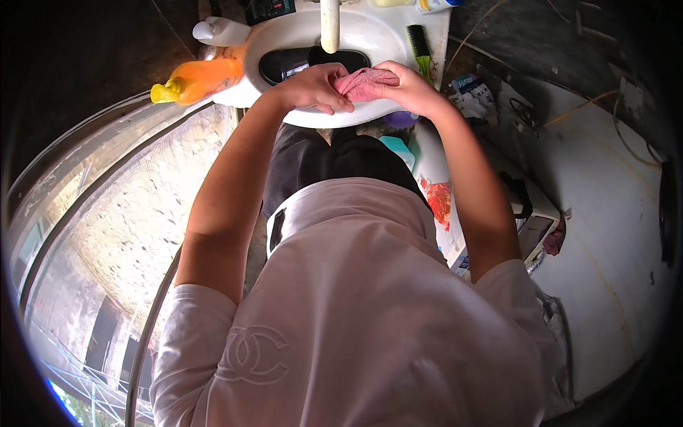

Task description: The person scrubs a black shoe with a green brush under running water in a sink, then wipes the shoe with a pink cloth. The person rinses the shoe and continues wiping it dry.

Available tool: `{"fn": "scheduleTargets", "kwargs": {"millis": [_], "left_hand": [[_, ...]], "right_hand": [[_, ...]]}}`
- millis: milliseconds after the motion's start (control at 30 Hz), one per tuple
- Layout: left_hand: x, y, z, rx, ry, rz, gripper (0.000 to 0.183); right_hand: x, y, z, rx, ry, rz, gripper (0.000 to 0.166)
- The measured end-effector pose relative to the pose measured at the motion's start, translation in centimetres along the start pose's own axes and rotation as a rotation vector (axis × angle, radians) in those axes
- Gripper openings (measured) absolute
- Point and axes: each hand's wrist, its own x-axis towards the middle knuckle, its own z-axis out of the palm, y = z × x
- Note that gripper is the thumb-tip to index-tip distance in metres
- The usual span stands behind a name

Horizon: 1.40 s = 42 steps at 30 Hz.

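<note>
A bunched, twisted pink cloth [366, 84] is held over the front part of a white washbasin [315, 118]. My left hand [315, 89] grips the cloth's left end, its fingers curled around it. The right end is in my right hand [410, 88], with the thumb below and the fingers above. Behind my hands, a black glossy object [277, 63], partly hidden, lies in the bowl. A whitish spout [330, 26] reaches over the basin from the top of the view.
An orange bottle with a yellow cap [205, 79] and a white bottle [223, 31] are at the basin's left. A black and green brush [419, 47] lies on its right rim. Below are a purple object [401, 119] and a teal container [399, 149]. A window is at left.
</note>
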Motion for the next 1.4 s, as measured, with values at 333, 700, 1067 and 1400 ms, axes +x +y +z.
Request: {"fn": "scheduleTargets", "kwargs": {"millis": [333,700,1067,1400], "left_hand": [[-0.8,-3.0,0.2,-0.292,0.14,0.067,0.055],[-1.2,-3.1,2.0,-0.684,0.219,0.12,0.037],[0.6,-2.8,5.9,-0.933,0.333,0.25,0.037],[2.2,-1.3,8.7,-0.949,0.583,0.212,0.042]], "right_hand": [[-1.1,-1.7,0.3,-0.658,0.206,-0.311,0.06],[-0.6,0.9,-1.1,-0.209,-0.02,-0.071,0.054],[0.3,3.0,4.4,0.192,0.27,-0.175,0.055],[1.9,2.7,6.1,0.9,0.404,-0.159,0.052]]}}
